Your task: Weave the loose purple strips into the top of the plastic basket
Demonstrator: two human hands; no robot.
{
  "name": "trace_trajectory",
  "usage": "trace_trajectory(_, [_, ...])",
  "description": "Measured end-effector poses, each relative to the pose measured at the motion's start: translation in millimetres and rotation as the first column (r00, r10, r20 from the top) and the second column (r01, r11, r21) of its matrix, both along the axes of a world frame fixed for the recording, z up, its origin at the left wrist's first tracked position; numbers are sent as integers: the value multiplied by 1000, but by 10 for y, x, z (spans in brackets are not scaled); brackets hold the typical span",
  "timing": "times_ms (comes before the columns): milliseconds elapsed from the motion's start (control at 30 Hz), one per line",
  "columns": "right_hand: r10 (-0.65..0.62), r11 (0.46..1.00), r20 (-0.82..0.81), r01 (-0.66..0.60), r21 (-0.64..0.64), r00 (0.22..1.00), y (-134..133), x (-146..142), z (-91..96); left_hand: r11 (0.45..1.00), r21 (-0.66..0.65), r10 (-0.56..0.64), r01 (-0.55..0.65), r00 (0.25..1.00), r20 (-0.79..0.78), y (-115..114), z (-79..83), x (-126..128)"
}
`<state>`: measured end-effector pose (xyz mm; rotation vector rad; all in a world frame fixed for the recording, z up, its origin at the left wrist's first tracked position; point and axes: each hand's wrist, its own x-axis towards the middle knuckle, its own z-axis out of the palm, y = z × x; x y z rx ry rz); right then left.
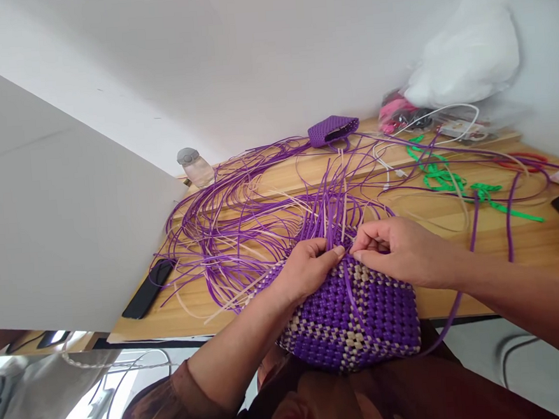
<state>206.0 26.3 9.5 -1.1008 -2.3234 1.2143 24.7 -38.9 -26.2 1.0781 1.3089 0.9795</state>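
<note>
Woven basket (358, 319) (purple with cream checks) is resting against the wooden table (452, 216) edge, on the person's lap. Left hand (307, 268) and right hand (397, 249) are both pinching purple strands (241, 206) at its rim, fingertips nearly meeting.

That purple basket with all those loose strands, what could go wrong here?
The loose purple strands lie in a heap on the wooden table; they might knot or snag. Both hands, left hand and right hand, pinch at the woven basket, which overhangs the table edge and could slip.
</note>
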Motion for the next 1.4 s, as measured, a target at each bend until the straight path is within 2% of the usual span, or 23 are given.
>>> trace_trajectory(167, [-22, 997, -35, 20, -70, 999, 23, 2, -38, 999, 16, 31, -32, 999, 15, -13, 40, 9])
trace_trajectory(300, [27, 996, -19, -29, -89, 999, 43, 30, -39, 998, -32, 62, -61, 997, 37, 7, 36, 30])
trace_trajectory(367, [50, 997, 1, -50, -51, 999, 31, 59, -55, 997, -64, 50, -47, 998, 49, 15, 24, 29])
trace_trajectory(433, [56, 992, 10, -57, 109, 998, -14, 91, -90, 997, -78, 31, -27, 998, 54, 15, 18, 21])
trace_trajectory(467, [58, 968, -4, -56, 243, 998, -51, 106, -113, 997, -77, 20, -15, 998, 56, 13, 17, 16])
trace_trajectory(500, [70, 919, -24, -55, 390, 997, -97, 118, -137, 998, -69, 7, -4, 998, 55, 11, 19, 11])
trace_trajectory(567, [138, 763, -47, -76, 642, 989, -210, 132, -178, 999, -34, -13, 14, 999, 32, 7, 26, 3])
trace_trajectory(633, [250, 617, -13, -148, 773, 968, -325, 133, -193, 1000, 12, -22, 22, 1000, -8, 6, 32, -2])
trace_trajectory(667, [318, 567, 13, -201, 799, 948, -370, 129, -185, 999, 30, -21, 22, 1000, -23, 6, 34, -3])
trace_trajectory(700, [388, 539, 24, -248, 805, 921, -400, 125, -166, 999, 42, -20, 22, 999, -33, 6, 35, -3])
trace_trajectory(733, [443, 541, 2, -269, 797, 897, -410, 120, -139, 999, 49, -18, 20, 999, -36, 6, 36, -2])
trace_trajectory(767, [459, 581, -45, -261, 771, 888, -396, 113, -105, 998, 53, -18, 20, 999, -39, 4, 37, 0])
trace_trajectory(800, [419, 652, -106, -218, 726, 902, -358, 106, -71, 999, 52, -15, 17, 999, -40, 1, 39, 4])
trace_trajectory(867, [218, 816, -181, -78, 572, 959, -226, 86, -21, 1000, 23, -5, 5, 1000, -18, -11, 47, 14])
trace_trajectory(900, [105, 876, -177, -6, 482, 979, -144, 73, -12, 1000, -5, 2, -2, 1000, 9, -19, 52, 20])
trace_trajectory(967, [-21, 945, -115, 58, 323, 993, 10, 44, -34, 998, -68, 23, -18, 997, 72, -36, 62, 31])
trace_trajectory(1067, [-37, 976, -66, 50, 213, 997, 125, -3, -101, 995, -93, 50, -41, 994, 98, -56, 68, 39])
trace_trajectory(1233, [-8, 986, 37, 1, 165, 999, 105, -59, -96, 997, -70, 33, -27, 995, 94, -54, 80, 70])
trace_trajectory(1333, [1, 1000, -34, 0, 16, 999, 279, -34, -75, 994, -101, 59, -47, 992, 116, -38, 102, 100])
trace_trajectory(1400, [-69, 992, -128, 54, -118, 989, 514, 20, -77, 990, -131, 74, -56, 989, 131, -31, 118, 108])
